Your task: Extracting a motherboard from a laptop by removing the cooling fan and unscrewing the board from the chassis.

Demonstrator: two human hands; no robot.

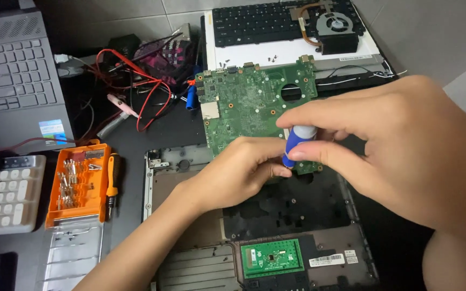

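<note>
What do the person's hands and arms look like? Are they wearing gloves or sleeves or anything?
No gloves at all. Both the left hand and the right hand are bare, and so are both forearms as far as the picture shows: no sleeves or cuffs in view. No rings, watch or bracelet can be seen either. The fingernails look short and unpainted.

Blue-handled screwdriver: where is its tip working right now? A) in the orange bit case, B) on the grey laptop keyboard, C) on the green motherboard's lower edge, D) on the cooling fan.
C: the right hand pinches the blue-handled screwdriver upright over the green motherboard, near its lower edge, with the left hand steadying it.
</note>
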